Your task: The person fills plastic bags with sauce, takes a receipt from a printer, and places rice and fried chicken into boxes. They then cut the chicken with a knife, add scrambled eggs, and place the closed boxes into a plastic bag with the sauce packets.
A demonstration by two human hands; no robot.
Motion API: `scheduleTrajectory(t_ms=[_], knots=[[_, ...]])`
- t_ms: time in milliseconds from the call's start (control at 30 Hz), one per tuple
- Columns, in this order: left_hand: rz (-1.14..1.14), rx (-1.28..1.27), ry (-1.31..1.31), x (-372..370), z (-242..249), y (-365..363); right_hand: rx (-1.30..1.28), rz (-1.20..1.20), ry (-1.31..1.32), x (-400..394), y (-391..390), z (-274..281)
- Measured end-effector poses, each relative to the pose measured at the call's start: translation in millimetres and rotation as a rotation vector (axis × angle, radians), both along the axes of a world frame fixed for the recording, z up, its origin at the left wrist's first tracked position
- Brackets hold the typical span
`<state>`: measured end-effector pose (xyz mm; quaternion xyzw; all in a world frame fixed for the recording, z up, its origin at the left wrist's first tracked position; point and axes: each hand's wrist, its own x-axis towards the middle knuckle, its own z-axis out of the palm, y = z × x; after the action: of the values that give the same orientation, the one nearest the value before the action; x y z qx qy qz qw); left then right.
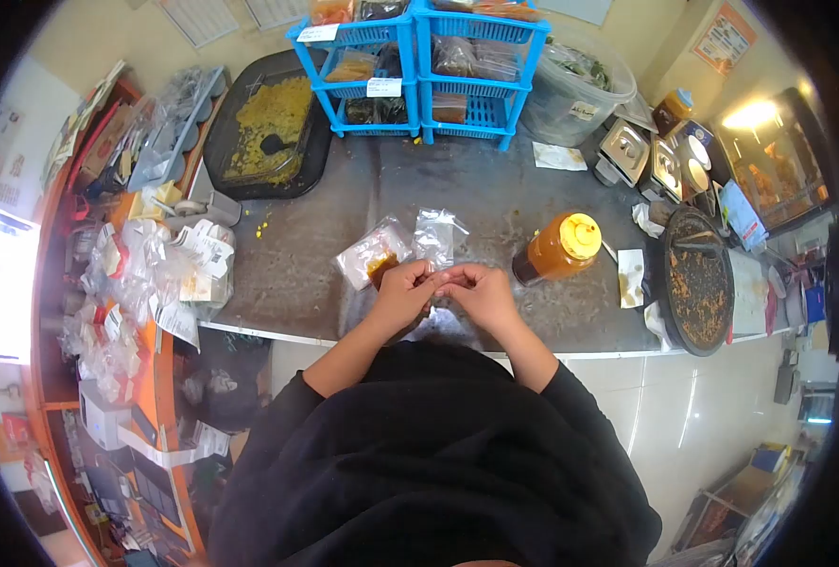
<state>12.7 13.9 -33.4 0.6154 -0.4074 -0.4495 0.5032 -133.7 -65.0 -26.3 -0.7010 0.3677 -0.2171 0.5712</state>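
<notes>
Above the near edge of the table, my left hand [405, 291] and my right hand [481, 295] meet, with thumbs and fingertips pinched together. Between them is what looks like the top of a small plastic bag, mostly hidden by my fingers; a dark bit shows just below. Flat clear plastic bags [435, 236] lie right beyond my fingertips. Beside my left hand, a small bag of brown-orange sauce [380, 269] rests on a stack of clear plastic [358, 262]. To the right of my right hand stands a squeeze bottle [556, 250] of brown sauce with a yellow cap.
Blue tiered baskets [471, 118] with packed bags stand at the back. A black tray [221, 142] of yellow food sits back left, near bundled plastic bags [207, 260]. On the right are a round dark tray [698, 293] of crumbs, metal containers [624, 151] and a clear tub [580, 90].
</notes>
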Motion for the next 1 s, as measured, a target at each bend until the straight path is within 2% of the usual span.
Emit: scheduleTrajectory(t_ms=[33, 67, 167, 267, 367, 400, 467, 500, 633, 667, 767, 867, 933, 1000], knots=[[-0.018, 0.014, 0.017, -1.5, 1.3, -0.5, 0.048, -0.001, 0.012, -3.8, 1.3, 1.4], [-0.035, 0.029, 0.035, -2.5, 2.2, -0.7, -0.058, -0.006, 0.048, -7.9, 1.2, -2.3], [-0.116, 0.021, -0.001, -9.0, 6.8, 0.5, -0.109, -0.069, -0.008, -18.8, 10.9, -2.5], [-0.18, 0.046, -0.015, -12.6, 2.6, 2.8, -0.309, -0.256, 0.115, -22.7, 13.6, 0.8], [-0.256, 0.16, -0.055, -2.6, 1.6, -4.8, -0.679, -0.105, -0.005, -35.3, 16.2, 8.0], [-0.289, 0.213, -0.079, 4.1, 2.8, -8.6, -0.723, -0.024, 0.042, -38.9, 20.1, 13.7], [-0.319, 0.224, -0.33, 13.6, 8.7, -17.7, -0.804, 0.142, 0.142, -47.7, 28.3, 27.8], [-0.332, 0.225, -0.453, 14.0, 12.8, -20.5, -0.792, 0.128, 0.115, -51.4, 30.5, 30.8], [-0.625, 0.09, -0.119, -3.0, 14.0, -11.8, -0.705, 0.13, 0.03, -62.3, 33.3, 24.7], [-0.908, 0.2, 0.022, -5.4, 12.9, -16.3, -0.677, 0.144, 0.013, -64.4, 33.5, 21.8], [-1.007, 0.285, 0.164, -22.9, 31.9, -18.1, -0.425, 0.188, 0.041, -72.1, 34.2, 24.9], [-0.758, 0.265, 0.283, -22.5, 31.4, -12.5, -0.737, -0.32, -0.199, -89.7, 19.6, -7.4], [-0.629, 0.232, 0.331, -22.4, 35.7, -7.3, -0.674, -0.95, -0.074, -93.7, 0.7, -37.7], [-0.531, 0.151, 0.37, -22.2, 44.9, -6.8, -0.597, -0.943, 0.044, -95.8, -26.8, -49.5]])
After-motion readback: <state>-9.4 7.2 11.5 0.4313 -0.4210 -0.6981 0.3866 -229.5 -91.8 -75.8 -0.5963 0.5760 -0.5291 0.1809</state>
